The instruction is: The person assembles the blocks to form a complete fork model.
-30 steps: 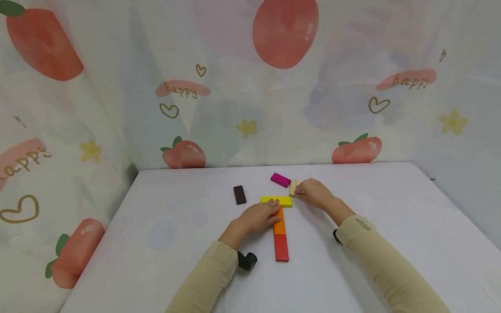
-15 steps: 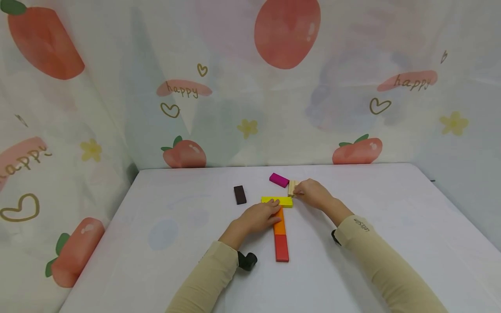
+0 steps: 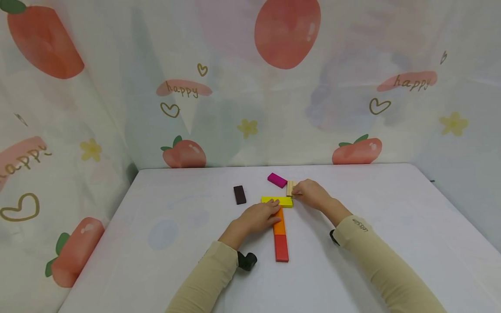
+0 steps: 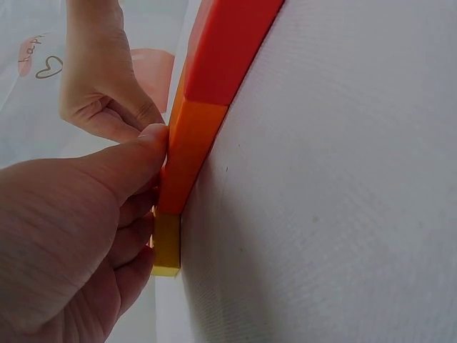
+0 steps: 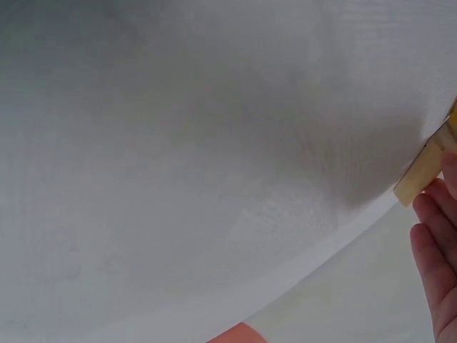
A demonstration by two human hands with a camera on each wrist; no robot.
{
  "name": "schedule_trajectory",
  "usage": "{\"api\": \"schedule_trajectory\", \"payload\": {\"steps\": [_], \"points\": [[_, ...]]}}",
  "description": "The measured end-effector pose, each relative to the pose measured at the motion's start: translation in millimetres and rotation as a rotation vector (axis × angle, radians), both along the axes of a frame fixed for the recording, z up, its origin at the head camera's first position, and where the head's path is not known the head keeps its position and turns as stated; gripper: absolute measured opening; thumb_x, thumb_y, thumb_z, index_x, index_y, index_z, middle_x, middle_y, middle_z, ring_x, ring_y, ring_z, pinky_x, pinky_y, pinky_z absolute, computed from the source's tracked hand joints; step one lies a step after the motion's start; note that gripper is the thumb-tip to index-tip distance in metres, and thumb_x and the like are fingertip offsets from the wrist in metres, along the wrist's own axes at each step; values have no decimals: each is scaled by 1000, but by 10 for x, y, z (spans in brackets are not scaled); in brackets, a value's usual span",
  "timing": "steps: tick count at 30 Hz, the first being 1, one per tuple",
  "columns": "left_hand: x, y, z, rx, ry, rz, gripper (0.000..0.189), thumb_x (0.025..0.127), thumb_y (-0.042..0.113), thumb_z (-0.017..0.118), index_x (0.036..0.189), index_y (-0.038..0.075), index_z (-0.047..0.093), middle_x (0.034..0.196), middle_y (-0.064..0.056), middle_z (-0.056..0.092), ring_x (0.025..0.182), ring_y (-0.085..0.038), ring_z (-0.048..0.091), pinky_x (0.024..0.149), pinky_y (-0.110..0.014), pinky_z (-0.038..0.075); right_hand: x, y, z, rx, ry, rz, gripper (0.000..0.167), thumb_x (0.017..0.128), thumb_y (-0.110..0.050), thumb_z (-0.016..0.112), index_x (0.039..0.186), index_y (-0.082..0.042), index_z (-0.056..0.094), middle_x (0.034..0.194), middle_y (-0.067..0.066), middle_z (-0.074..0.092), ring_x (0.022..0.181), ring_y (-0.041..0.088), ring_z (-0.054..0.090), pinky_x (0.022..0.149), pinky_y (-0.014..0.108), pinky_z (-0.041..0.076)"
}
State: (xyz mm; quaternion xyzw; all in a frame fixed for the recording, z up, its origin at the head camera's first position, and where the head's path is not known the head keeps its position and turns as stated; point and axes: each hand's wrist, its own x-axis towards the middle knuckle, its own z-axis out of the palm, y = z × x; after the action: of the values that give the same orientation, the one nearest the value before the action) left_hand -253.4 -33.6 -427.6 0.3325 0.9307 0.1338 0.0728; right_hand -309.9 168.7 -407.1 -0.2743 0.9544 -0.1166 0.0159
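A pale wooden block (image 3: 289, 188) lies at the far side of the yellow block (image 3: 285, 201), close to that bar's right end; whether the two touch cannot be told. The right hand (image 3: 312, 194) pinches the pale piece by its right side, fingers drawn in. The left hand (image 3: 258, 216) presses from above, fingers loosely extended onto the yellow block and thumb on the orange block (image 3: 279, 227), holding neither in a grasp. Yellow lies crosswise against orange's far end, and the red block (image 3: 281, 248) continues the line toward the person.

The step in hand seems to be fitting the pale block to the yellow bar's right end. That calls for a small, level nudge, with the left hand steadying the join.

The magenta block (image 3: 277, 180) appears to touch the pale one's far left corner, so room is tight there. The dark brown block (image 3: 240, 195) sits well apart to the left. Beyond magenta, the back edge of the white table (image 3: 129, 265) is near; wide surface extends rightward.
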Motion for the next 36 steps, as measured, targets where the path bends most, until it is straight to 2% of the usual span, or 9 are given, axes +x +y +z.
{"api": "schedule_trajectory", "payload": {"steps": [19, 36], "points": [[-10, -5, -16, -2, -10, 1, 49, 95, 33, 50, 136, 8, 45, 141, -4, 41, 132, -17, 31, 106, -29, 26, -11, -50, -28, -29, 22, 24, 16, 81, 0, 67, 96, 2, 71, 91, 11, 68, 86, 27, 62, 85, 42, 48], [-2, -6, -3, 1, 10, -8, 48, 95, 32, 50, 135, 6, 46, 139, -6, 42, 131, -19, 33, 105, -30, 27, 17, -58, -10, -19, 40, 49, 14, 82, 0, 67, 95, 3, 71, 91, 12, 69, 87, 27, 62, 85, 42, 48]]}}
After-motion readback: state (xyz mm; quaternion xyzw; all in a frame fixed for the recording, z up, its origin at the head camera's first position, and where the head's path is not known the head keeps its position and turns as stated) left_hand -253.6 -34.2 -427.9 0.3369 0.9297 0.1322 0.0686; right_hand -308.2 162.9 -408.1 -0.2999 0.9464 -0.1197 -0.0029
